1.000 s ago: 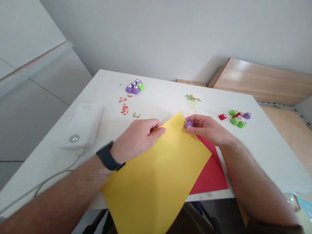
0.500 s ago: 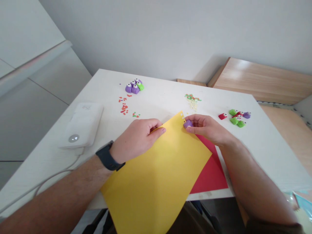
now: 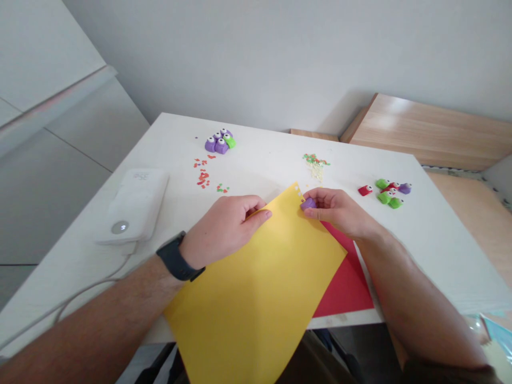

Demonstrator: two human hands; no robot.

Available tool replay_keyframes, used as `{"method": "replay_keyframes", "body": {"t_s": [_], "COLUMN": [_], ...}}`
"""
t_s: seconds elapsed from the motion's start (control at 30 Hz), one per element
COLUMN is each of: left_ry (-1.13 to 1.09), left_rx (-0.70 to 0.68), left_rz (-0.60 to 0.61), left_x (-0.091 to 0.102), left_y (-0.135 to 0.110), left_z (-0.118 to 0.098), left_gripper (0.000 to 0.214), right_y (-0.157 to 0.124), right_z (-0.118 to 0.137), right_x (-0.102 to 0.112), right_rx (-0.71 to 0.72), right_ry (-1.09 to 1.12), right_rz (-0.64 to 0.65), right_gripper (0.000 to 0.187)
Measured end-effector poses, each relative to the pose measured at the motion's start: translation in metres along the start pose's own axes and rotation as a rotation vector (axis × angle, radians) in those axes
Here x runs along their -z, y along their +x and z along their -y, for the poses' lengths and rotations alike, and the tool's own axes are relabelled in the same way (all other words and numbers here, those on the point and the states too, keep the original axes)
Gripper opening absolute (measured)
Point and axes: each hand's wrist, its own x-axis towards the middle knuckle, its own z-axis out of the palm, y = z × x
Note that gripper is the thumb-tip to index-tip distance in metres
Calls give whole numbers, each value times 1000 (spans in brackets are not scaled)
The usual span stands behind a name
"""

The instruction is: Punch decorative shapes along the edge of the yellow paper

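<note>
A sheet of yellow card (image 3: 248, 282) lies tilted across the table's front edge, its far corner pointing away from me. My right hand (image 3: 334, 209) is shut on a small purple craft paper punch (image 3: 308, 204), which sits on that corner. A row of small punched holes runs along the corner's edge. My left hand (image 3: 226, 226) grips the sheet's left edge, thumb on top. Under the yellow sheet lies a red sheet of card (image 3: 346, 282), partly hidden by it and by my right forearm.
Further back stand a cluster of purple and green punches (image 3: 220, 142) and a cluster of red, green and purple punches (image 3: 386, 192). Red paper scraps (image 3: 202, 177) and pale cut bits (image 3: 316, 166) lie on the white table (image 3: 256, 170). A white corded device (image 3: 134, 205) sits left.
The hands, punch and sheets keep almost the same places. The whole view drifts very slightly.
</note>
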Motion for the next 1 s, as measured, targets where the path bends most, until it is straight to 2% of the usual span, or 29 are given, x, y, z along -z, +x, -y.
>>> {"method": "replay_keyframes", "body": {"t_s": [0.67, 1.0], "left_ry": [13, 25], "left_rx": [-10, -1], "left_rz": [-7, 6], "left_x": [0, 0], "left_y": [0, 0], "left_z": [2, 1], "left_gripper": [36, 37], "right_y": [4, 4], "right_z": [-5, -3], "right_x": [-5, -7], "right_rx": [32, 9], "right_ry": [-100, -78], "right_rz": [-63, -50], "right_gripper": [26, 26]}}
